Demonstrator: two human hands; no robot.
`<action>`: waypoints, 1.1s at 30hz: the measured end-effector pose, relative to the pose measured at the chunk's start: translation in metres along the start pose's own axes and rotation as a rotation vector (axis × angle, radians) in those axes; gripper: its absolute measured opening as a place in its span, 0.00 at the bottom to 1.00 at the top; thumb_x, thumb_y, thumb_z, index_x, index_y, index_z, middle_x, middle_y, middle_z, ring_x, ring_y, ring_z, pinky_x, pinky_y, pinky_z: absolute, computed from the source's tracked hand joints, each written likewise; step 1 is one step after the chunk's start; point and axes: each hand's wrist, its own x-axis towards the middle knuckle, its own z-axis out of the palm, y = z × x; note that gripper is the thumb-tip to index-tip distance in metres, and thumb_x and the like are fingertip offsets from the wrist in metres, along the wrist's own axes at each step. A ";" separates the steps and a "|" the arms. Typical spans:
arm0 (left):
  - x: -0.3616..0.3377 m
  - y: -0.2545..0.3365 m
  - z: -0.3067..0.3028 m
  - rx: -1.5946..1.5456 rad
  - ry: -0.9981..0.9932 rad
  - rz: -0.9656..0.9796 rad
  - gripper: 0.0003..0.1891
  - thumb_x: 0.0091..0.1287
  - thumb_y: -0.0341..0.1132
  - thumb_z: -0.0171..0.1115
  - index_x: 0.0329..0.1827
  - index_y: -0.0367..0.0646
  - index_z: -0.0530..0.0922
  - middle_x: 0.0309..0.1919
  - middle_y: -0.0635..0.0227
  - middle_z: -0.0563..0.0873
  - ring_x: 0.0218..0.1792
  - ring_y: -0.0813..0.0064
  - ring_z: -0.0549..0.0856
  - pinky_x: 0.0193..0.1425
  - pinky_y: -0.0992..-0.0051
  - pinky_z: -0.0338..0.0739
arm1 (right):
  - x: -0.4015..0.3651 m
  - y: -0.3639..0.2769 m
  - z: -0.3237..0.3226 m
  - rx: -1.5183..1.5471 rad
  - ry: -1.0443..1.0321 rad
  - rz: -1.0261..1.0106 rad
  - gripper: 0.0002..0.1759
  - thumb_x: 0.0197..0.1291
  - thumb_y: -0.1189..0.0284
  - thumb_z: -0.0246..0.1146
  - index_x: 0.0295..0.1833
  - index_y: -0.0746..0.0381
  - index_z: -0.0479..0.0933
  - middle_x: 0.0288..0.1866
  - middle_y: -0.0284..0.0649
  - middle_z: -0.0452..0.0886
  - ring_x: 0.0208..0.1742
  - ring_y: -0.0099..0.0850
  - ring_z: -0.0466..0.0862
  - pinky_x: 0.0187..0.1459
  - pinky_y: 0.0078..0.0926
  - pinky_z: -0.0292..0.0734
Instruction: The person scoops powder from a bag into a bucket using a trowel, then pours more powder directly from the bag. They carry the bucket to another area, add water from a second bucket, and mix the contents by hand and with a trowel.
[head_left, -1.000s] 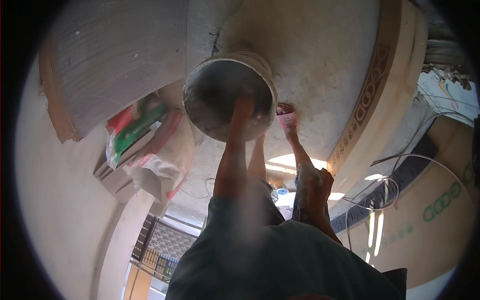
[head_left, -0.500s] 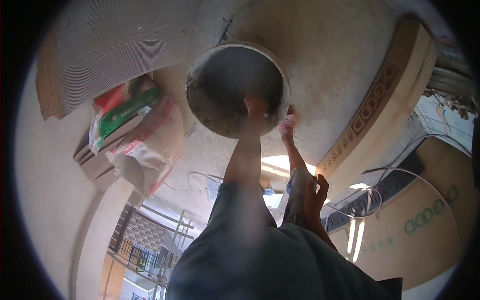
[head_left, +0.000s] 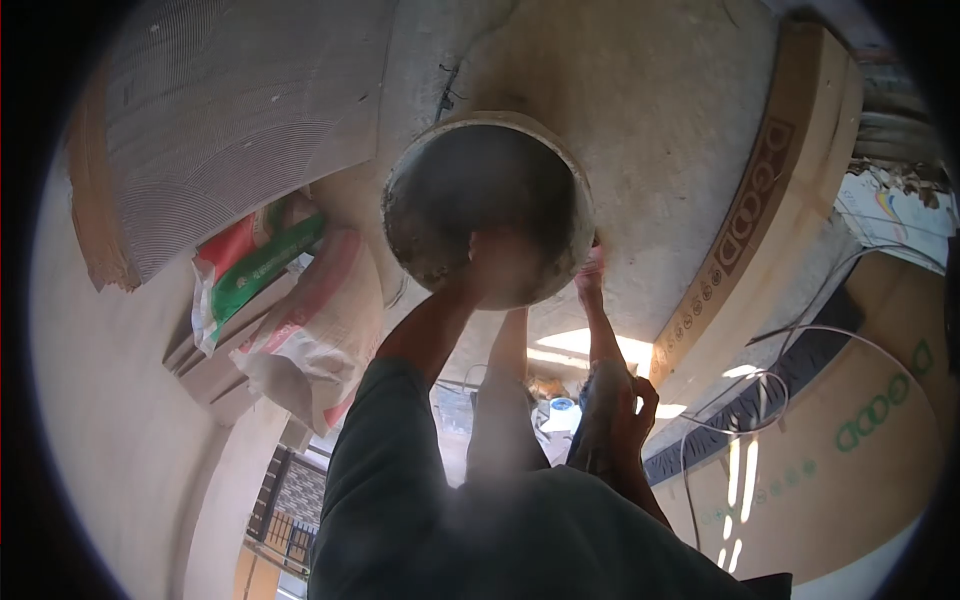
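A large round bucket (head_left: 401, 250) with a pale, crusted rim stands on the floor before me, dark inside with grey residue on its wall. My left hand (head_left: 500, 258) reaches down into it; blur hides the fingers and anything in them. Against the dark cloth of my right knee (head_left: 598, 410) rests my right hand (head_left: 643, 408). Its fingers are apart, with nothing visible in them. Just beyond the bucket's right edge shows my right foot in a pink slipper (head_left: 592, 262).
Left of the bucket lie a white sack (head_left: 325, 305) and a red and green bag (head_left: 262, 265). Above them is a panel with combed ridges (head_left: 240, 130). At right are a long D-GOOD carton (head_left: 755, 190), a looping cable (head_left: 785, 400) and a large printed board (head_left: 830, 480).
My left arm has swung leftward, and the hand has shifted left and lower inside the bucket. The bucket appears slightly lower in view. My right hand stays at the knee.
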 end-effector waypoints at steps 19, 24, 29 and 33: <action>0.041 -0.002 -0.152 0.238 -0.029 0.241 0.08 0.58 0.31 0.60 0.36 0.43 0.87 0.34 0.57 0.86 0.41 0.58 0.87 0.41 0.61 0.84 | -0.040 0.045 0.003 -0.063 0.045 0.098 0.14 0.67 0.70 0.60 0.51 0.68 0.75 0.51 0.46 0.78 0.54 0.39 0.77 0.59 0.33 0.70; 0.083 -0.005 -0.096 0.126 -0.094 0.180 0.14 0.63 0.30 0.57 0.51 0.41 0.82 0.45 0.52 0.84 0.49 0.56 0.85 0.51 0.59 0.81 | -0.044 0.094 0.006 -0.028 0.112 0.129 0.15 0.68 0.68 0.60 0.52 0.68 0.75 0.51 0.46 0.79 0.55 0.39 0.77 0.59 0.34 0.70; 0.048 -0.070 -0.021 0.090 -0.058 0.175 0.16 0.65 0.35 0.56 0.53 0.40 0.79 0.51 0.52 0.82 0.52 0.56 0.83 0.56 0.60 0.78 | -0.050 0.101 0.004 -0.074 0.092 0.187 0.17 0.69 0.66 0.59 0.54 0.68 0.75 0.51 0.46 0.79 0.54 0.38 0.77 0.59 0.33 0.70; 0.026 -0.062 -0.001 0.310 -0.279 0.215 0.13 0.62 0.37 0.58 0.46 0.44 0.83 0.47 0.52 0.82 0.49 0.55 0.83 0.55 0.56 0.77 | -0.050 0.124 0.000 -0.070 0.078 0.201 0.17 0.70 0.65 0.58 0.55 0.69 0.74 0.52 0.46 0.79 0.54 0.38 0.77 0.59 0.33 0.70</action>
